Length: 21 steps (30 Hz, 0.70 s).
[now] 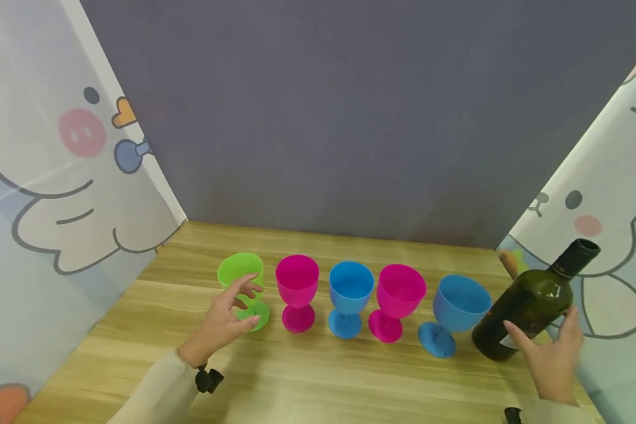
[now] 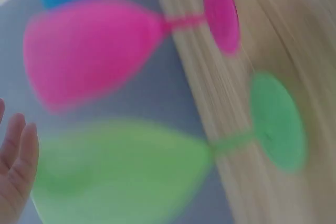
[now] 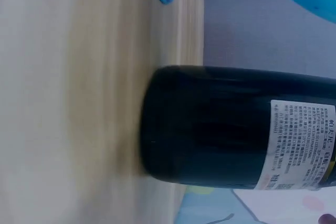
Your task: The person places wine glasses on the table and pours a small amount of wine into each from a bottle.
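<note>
My left hand [image 1: 228,315] is at the green goblet [image 1: 240,268], in front of its bowl, with thumb and fingers apart. In the left wrist view its fingers [image 2: 23,156] extend loosely near the rim of the blurred green bowl [image 2: 131,171]. I cannot tell whether they touch it. On the right, a dark green wine bottle [image 1: 530,300] stands on the table. My right hand [image 1: 553,356] is at the bottle's near side, thumb and fingers spread wide to either side. The right wrist view shows the bottle's lower body [image 3: 210,129] and printed white label [image 3: 299,145]; most of the hand is outside that view.
Between the hands stand a pink goblet [image 1: 298,282], a blue goblet [image 1: 351,288], another pink goblet [image 1: 400,291] and another blue goblet [image 1: 460,303], in a row on the wooden table [image 1: 318,377]. A grey panel [image 1: 339,118] rises behind; cartoon-printed sheets [image 1: 32,206] flank both sides.
</note>
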Motion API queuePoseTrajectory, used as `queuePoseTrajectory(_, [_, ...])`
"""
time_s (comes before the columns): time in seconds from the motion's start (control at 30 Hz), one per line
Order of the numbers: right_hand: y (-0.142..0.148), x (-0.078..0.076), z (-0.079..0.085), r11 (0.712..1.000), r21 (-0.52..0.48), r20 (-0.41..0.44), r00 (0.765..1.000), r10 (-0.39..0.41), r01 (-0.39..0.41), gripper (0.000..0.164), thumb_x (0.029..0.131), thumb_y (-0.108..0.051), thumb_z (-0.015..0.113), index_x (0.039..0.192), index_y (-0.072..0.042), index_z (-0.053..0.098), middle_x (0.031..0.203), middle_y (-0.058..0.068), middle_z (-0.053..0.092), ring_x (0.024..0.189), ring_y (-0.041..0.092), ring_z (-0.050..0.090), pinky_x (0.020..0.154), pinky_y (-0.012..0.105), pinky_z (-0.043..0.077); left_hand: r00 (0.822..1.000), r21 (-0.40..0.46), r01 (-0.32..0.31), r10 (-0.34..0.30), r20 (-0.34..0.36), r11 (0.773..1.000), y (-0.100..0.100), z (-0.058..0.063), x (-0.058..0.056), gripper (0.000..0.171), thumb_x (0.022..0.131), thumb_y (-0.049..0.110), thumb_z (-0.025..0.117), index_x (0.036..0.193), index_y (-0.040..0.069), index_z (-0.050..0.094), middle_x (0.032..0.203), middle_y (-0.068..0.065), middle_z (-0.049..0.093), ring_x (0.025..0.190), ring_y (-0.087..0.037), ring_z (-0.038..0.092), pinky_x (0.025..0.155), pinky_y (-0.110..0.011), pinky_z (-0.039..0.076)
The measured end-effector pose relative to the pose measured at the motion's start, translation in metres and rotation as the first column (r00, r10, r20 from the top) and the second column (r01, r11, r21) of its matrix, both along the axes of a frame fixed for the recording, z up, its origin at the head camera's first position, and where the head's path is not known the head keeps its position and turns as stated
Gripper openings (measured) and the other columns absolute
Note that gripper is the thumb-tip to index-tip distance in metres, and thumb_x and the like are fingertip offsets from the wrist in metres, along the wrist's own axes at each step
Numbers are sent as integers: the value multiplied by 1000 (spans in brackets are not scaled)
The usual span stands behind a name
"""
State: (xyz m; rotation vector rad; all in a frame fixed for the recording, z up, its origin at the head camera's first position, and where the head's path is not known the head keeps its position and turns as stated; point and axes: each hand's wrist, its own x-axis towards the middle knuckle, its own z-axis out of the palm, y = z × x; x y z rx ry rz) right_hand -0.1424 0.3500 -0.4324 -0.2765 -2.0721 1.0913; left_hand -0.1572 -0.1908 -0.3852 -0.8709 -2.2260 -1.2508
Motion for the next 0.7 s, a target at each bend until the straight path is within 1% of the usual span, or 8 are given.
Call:
queuePoseTrajectory(0.03, [0,-2,2,1000,-18,-5,1000,4,-4,100,77,-12,77,152,0,12,148,32,22,137,45,18,114,51,11,1000,-15,27,-27,13,1000,8,2,-2,62,74,12,72,128,-6,46,102,-13,62,88,-15,54,67,-29,49])
queuePoseTrajectory(0.13, [1,-9,10,997,-82,27,1000,8,-5,104,77,-10,75,153,-4,5,155,23,12,143,33,11,116,39,7,991,-43,129,-128,35,991,30,11,-9,62,77,17,72,129,-4,46,100,-16,63,86,-21,57,68,-30,49])
queuePoseTrajectory(0.23, [0,-14,14,990,-143,50,999,10,-3,106,77,-9,75,154,-8,2,159,14,5,144,21,9,115,32,7,973,-15,221,-220,65,975,49,16,-12,61,83,26,70,130,-4,45,101,-18,63,85,-27,59,70,-34,50])
queuePoseTrajectory(0.33, [-1,-17,15,984,-178,47,999,1,7,107,75,-7,76,154,-12,5,159,10,7,143,14,12,114,29,12,959,13,265,-265,103,964,64,18,-12,62,85,31,69,131,-2,45,103,-19,63,88,-27,61,74,-37,53])
queuePoseTrajectory(0.4, [-1,-19,16,982,-190,38,999,-11,18,106,74,-7,76,154,-15,7,159,8,11,142,13,16,114,28,15,952,28,273,-274,136,962,73,20,-12,61,84,26,70,132,-2,45,106,-19,64,91,-26,61,75,-37,54])
queuePoseTrajectory(0.53, [0,-22,21,983,-182,3,1000,-26,26,103,73,-6,77,154,-19,14,155,10,23,138,12,26,112,26,18,959,19,215,-214,188,977,89,24,-13,60,81,12,71,134,-2,46,106,-16,65,92,-22,60,73,-34,53])
queuePoseTrajectory(0.63, [0,-24,25,982,-189,-8,1000,-28,26,99,74,-6,76,153,-22,17,152,10,30,132,11,33,109,22,22,964,-6,163,-158,213,987,101,28,-14,59,83,11,70,135,-3,46,104,-14,67,89,-23,59,66,-30,53])
queuePoseTrajectory(0.7, [0,-23,26,982,-190,-16,1000,-25,22,98,74,-5,76,152,-22,20,151,9,31,130,11,34,106,22,24,964,-17,151,-143,226,988,108,31,-16,60,84,13,70,136,-2,46,104,-14,67,87,-25,58,62,-27,52])
